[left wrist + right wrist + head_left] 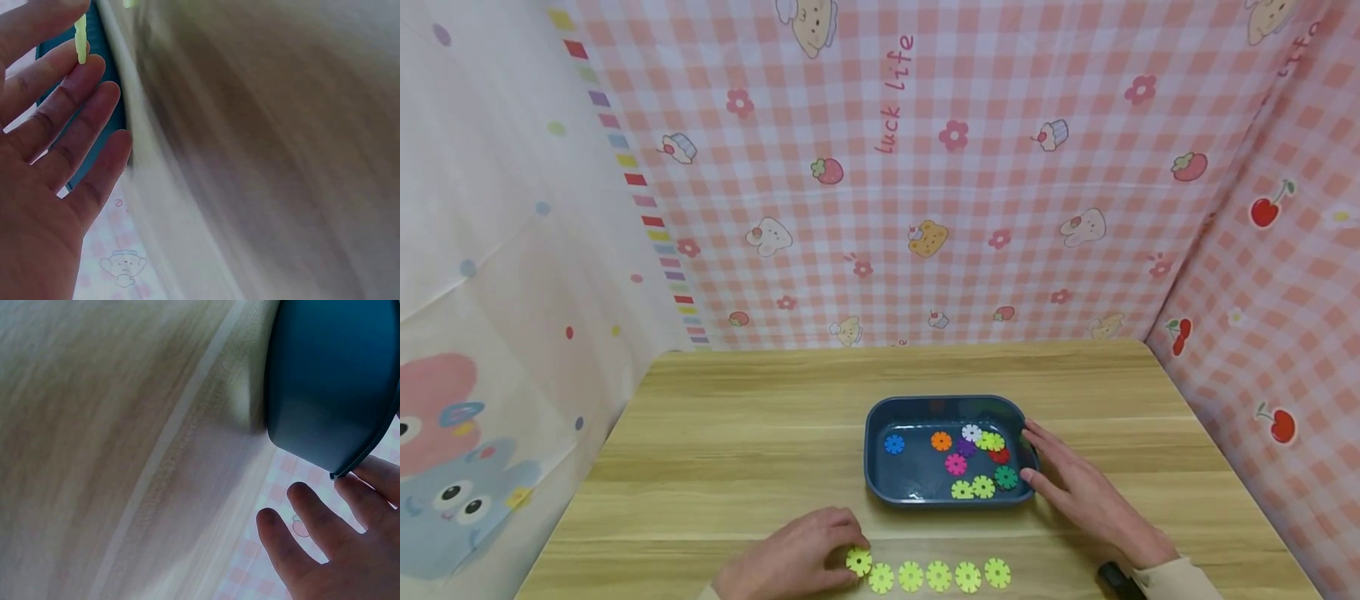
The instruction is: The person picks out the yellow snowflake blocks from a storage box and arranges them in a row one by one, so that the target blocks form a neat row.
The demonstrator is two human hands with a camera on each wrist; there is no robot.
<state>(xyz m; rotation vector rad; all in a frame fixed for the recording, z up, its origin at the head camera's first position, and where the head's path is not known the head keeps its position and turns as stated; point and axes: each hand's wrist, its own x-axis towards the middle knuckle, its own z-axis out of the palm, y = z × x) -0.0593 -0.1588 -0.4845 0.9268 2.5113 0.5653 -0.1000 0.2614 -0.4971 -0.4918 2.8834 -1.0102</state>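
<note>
My left hand (796, 552) pinches a yellow-green notched plastic disc (859, 562) between thumb and index finger. The left wrist view shows that disc (81, 39) edge-on, with the other fingers spread loosely. It is at the left end of a row of several matching discs (938, 576) on the table. Beyond the row stands a dark blue tray (917, 502). My right hand (1088, 502) is at its right end, fingers fairly straight, fingertips at the rim. In the right wrist view, two fingers reach the tray's (334, 381) rim while the others extend beside it.
Inside the tray lie a blue disc (894, 444), an orange disc (941, 441), a pink disc (955, 464), a green disc (1006, 477) and several others, mostly toward the right. A black object (1118, 581) is by the right sleeve. Patterned cloth (880, 275) hangs behind the wooden table (737, 433).
</note>
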